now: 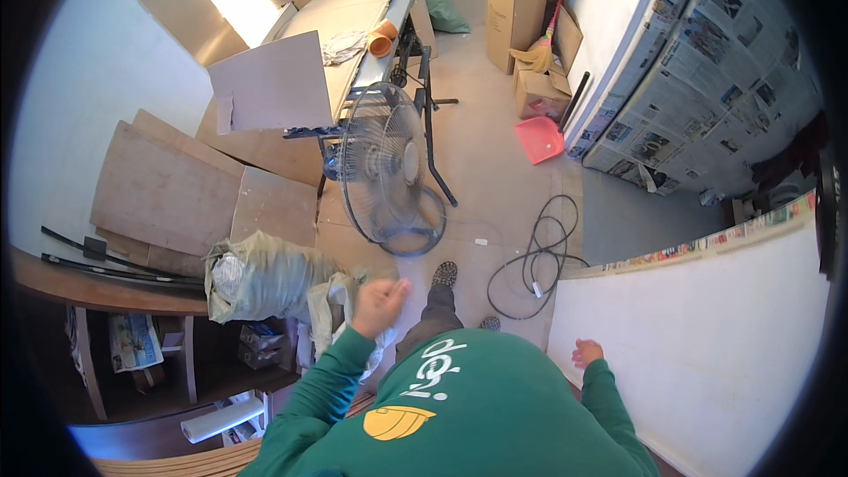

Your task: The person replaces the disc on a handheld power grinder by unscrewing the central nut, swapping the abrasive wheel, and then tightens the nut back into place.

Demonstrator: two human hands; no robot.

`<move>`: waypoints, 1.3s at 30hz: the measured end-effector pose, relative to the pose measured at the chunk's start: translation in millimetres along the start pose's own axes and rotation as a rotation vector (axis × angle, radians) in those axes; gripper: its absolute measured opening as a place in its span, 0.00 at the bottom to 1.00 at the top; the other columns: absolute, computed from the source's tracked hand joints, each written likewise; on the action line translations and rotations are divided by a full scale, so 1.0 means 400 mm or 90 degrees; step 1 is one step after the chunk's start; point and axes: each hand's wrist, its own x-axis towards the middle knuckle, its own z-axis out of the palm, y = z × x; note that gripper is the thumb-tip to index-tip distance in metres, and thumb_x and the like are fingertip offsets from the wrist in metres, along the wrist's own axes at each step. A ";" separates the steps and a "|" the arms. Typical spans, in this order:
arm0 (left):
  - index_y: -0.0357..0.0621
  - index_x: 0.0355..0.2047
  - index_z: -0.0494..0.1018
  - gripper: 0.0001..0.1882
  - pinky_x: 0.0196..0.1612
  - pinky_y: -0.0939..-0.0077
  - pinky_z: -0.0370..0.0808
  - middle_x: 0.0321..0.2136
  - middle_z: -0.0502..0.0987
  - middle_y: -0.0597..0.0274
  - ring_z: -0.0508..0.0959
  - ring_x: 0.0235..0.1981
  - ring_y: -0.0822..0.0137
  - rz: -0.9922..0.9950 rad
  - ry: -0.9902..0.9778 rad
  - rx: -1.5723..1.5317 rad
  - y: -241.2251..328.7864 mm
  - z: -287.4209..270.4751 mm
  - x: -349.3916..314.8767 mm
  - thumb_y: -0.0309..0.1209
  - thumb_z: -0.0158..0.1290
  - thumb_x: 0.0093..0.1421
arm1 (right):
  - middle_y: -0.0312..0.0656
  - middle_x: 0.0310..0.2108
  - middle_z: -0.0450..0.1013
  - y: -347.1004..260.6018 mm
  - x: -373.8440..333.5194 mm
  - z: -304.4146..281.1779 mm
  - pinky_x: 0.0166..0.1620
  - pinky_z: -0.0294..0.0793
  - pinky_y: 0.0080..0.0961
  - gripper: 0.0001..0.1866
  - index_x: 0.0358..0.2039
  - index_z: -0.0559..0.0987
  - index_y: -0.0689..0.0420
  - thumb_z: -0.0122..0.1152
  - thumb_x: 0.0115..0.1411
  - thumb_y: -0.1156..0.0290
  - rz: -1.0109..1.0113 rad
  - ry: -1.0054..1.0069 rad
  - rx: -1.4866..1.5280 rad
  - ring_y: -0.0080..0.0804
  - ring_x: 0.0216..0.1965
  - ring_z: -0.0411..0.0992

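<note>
My left hand (380, 306) is raised in front of my body with its fingers curled in. Nothing shows in it, and it is nearest to a bulging greenish plastic sack (281, 276) on the left. A silvery roll-like thing (228, 276) pokes out of the sack's end. Down by my right side hangs my right hand (586, 353), its fingers loosely apart and holding nothing, close to a white panel (685, 336). Beyond my feet stands a black floor fan (384, 159) with a wire cage.
Behind the fan is a cluttered work table (402, 13) with cardboard and orange cups (382, 40). A black cable (530, 256) lies coiled on the floor at right. Farther off are a pink dustpan (539, 140), a broom (536, 55) and cartons. Boards (168, 181) lean at left.
</note>
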 end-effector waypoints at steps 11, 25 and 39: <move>0.41 0.41 0.74 0.12 0.31 0.80 0.72 0.29 0.74 0.68 0.72 0.26 0.76 -0.109 0.154 -0.205 -0.060 -0.394 0.703 0.37 0.51 0.66 | 0.38 0.21 0.72 0.063 -0.143 0.118 0.24 0.72 0.35 0.16 0.27 0.74 0.54 0.53 0.62 0.54 0.074 -0.050 -0.033 0.31 0.21 0.72; 0.39 0.53 0.69 0.23 0.44 0.63 0.76 0.46 0.73 0.56 0.74 0.48 0.59 -0.226 -0.130 -0.095 -0.222 -0.398 0.922 0.41 0.54 0.64 | 0.41 0.31 0.77 -0.008 -0.429 0.432 0.32 0.75 0.29 0.19 0.42 0.80 0.58 0.60 0.59 0.55 0.114 0.144 0.183 0.30 0.30 0.75; 0.46 0.56 0.70 0.31 0.61 0.62 0.64 0.56 0.72 0.58 0.69 0.58 0.57 0.206 -0.354 0.456 -0.428 -0.473 1.046 0.45 0.57 0.52 | 0.47 0.38 0.79 0.222 -0.492 0.513 0.46 0.75 0.36 0.23 0.43 0.81 0.58 0.58 0.59 0.50 0.137 0.166 0.253 0.40 0.38 0.77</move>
